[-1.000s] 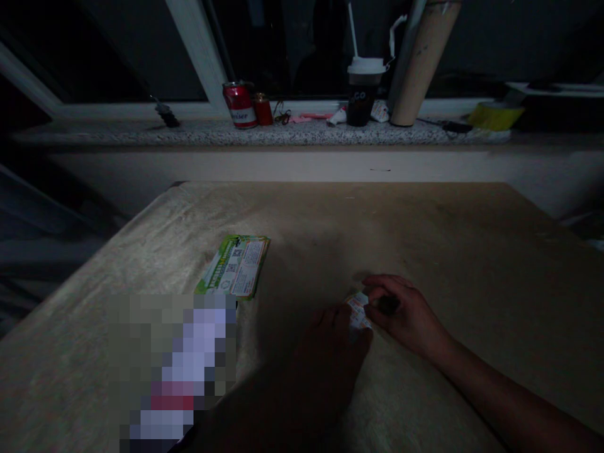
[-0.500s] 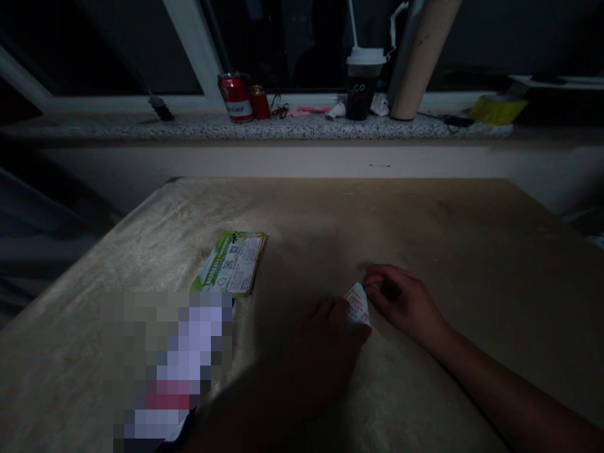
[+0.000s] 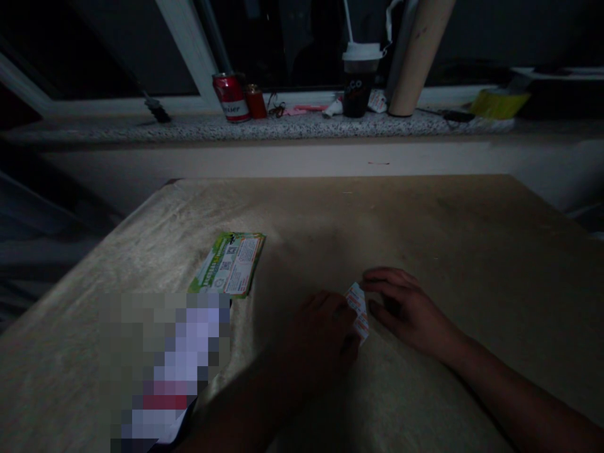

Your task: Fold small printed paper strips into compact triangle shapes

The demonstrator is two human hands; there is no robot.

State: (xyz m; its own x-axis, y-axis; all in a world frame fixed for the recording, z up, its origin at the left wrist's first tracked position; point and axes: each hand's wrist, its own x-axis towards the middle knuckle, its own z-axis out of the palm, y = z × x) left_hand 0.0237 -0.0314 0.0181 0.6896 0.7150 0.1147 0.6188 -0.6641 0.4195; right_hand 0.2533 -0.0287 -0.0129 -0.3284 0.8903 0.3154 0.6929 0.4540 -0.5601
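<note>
Apparently for steadiness, my left hand (image 3: 321,327) partly covers the small white, orange-printed paper piece (image 3: 356,298), off-centre towards five o'clock on the tan tabletop (image 3: 302,211); whether that grip pinches, I can't tell. At three o'clock beside it, the right hand (image 3: 401,305) spreads its fingers, probably for access.

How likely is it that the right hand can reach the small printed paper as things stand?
Probably yes: the right hand is close beside the small printed paper, and nothing visible stands between them. The left hand covers the paper's left part, but the right edge looks free.
</note>
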